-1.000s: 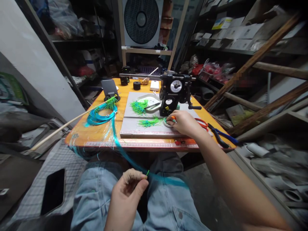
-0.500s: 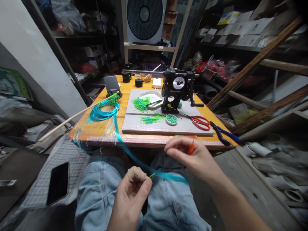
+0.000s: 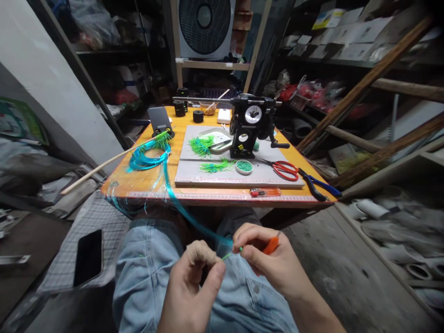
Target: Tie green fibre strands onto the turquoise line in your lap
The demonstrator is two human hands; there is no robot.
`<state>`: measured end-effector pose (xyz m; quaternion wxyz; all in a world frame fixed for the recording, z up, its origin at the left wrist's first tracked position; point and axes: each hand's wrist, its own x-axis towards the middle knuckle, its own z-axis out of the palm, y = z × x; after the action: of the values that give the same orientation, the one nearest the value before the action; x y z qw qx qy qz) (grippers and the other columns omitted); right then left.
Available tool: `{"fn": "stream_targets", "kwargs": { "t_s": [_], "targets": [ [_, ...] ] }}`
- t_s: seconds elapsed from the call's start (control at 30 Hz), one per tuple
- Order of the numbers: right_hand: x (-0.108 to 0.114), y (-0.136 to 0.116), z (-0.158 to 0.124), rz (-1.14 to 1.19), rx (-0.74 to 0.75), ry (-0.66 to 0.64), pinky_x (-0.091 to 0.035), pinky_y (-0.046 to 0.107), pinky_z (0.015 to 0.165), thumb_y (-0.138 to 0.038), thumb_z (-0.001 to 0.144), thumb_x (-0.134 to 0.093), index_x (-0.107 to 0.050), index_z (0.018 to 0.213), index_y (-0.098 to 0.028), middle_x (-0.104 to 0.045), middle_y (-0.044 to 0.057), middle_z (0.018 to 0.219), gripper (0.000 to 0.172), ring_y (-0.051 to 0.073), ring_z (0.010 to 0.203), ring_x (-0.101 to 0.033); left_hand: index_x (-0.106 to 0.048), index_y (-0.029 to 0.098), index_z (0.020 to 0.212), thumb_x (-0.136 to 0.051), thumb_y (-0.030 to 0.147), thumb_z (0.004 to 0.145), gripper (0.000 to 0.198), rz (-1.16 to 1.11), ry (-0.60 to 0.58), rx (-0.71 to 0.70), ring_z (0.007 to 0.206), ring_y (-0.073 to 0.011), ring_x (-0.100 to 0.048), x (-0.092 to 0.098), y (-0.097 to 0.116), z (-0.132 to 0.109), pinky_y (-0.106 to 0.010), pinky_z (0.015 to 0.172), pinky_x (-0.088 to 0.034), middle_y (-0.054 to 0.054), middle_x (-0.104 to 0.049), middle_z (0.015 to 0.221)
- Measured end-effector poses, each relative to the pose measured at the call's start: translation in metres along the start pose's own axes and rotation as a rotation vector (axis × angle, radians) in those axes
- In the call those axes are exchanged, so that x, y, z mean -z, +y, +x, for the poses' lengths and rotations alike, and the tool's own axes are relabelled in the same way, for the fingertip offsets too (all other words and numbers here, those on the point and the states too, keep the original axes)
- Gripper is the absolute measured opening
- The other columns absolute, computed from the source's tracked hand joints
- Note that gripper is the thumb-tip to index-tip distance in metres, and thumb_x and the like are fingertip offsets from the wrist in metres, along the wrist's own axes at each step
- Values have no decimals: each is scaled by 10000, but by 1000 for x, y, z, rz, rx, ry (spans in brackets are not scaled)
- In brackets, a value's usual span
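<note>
My left hand (image 3: pixel 192 289), its index finger wrapped in beige tape, pinches a short green strand (image 3: pixel 226 255) above my lap. Close by on the right, my right hand (image 3: pixel 268 259) holds a tiny green bead (image 3: pixel 241 249) between thumb and forefinger, near the strand's tip; whether they touch I cannot tell. An orange-handled tool (image 3: pixel 271 245) is tucked in the same hand, its working end hidden. Behind the hands, a bundle of blue strands (image 3: pixel 189 222) runs down from a blue coil (image 3: pixel 147 159) on the table. Green beads fill a small white dish (image 3: pixel 244 166).
On the grey board (image 3: pixel 194 179) lie green-and-blue tufts (image 3: pixel 215 165), red-handled scissors (image 3: pixel 286 170) and a black hand-cranked machine (image 3: pixel 244 134). Pliers (image 3: pixel 317 185) rest at the right edge, an orange cutter (image 3: pixel 265 192) at the front. A wooden stick (image 3: pixel 104 166) juts out left.
My right hand has come down and left from the table's front edge to the left hand's fingertips. The orange cutter it covered now shows. The left hand still pinches the strand.
</note>
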<state>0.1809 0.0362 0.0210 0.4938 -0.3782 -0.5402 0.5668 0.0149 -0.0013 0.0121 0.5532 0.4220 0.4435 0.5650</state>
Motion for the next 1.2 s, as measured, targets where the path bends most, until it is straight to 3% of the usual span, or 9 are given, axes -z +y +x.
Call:
{"fn": "stream_targets", "kwargs": {
  "t_s": [0.23,0.37,0.47,0.77,1.03,1.2],
  "targets": [
    [0,-4,0,-26,20,-7,-369,201,397,-380,792,-795,-780,769,-197,-685,66,742,185,165,671,-620,-580,190,666,-723,390,836,299,-1,-16,-28,641,-133,-478,1,-2,0,-227,614,-388,16,-514,668],
    [2,-7,0,-70,58,-16,-492,266,580,-361,800,-794,-784,774,-207,-705,54,738,157,178,705,-639,-577,193,675,-700,365,858,280,13,-31,-53,638,-128,-469,2,-4,0,-220,612,-382,23,-501,670],
    [3,-9,1,-123,102,-28,-501,278,651,-331,811,-788,-784,779,-213,-715,45,736,123,174,711,-641,-575,194,674,-678,336,871,264,49,-35,-67,636,-130,-463,3,-4,-1,-223,606,-378,22,-500,667],
    [4,-19,-1,-341,186,-100,-500,274,681,-229,884,-704,-743,843,-211,-712,39,807,60,172,752,-656,-590,201,689,-625,249,877,197,218,-41,-126,618,-139,-482,3,-3,-3,-232,594,-392,19,-499,655],
    [6,-19,-6,-581,308,-164,-495,252,726,-121,917,-631,-680,962,-190,-676,47,899,96,149,812,-644,-580,214,741,-549,103,887,186,523,-5,-392,627,-135,-508,3,0,-3,-243,633,-393,32,-511,665],
    [5,-19,-7,-590,318,-215,-497,240,745,-122,928,-617,-656,979,-188,-665,46,912,93,143,830,-637,-554,219,727,-547,88,879,201,592,-25,-434,622,-138,-515,2,1,-4,-255,667,-408,33,-536,659]
  ]
}}
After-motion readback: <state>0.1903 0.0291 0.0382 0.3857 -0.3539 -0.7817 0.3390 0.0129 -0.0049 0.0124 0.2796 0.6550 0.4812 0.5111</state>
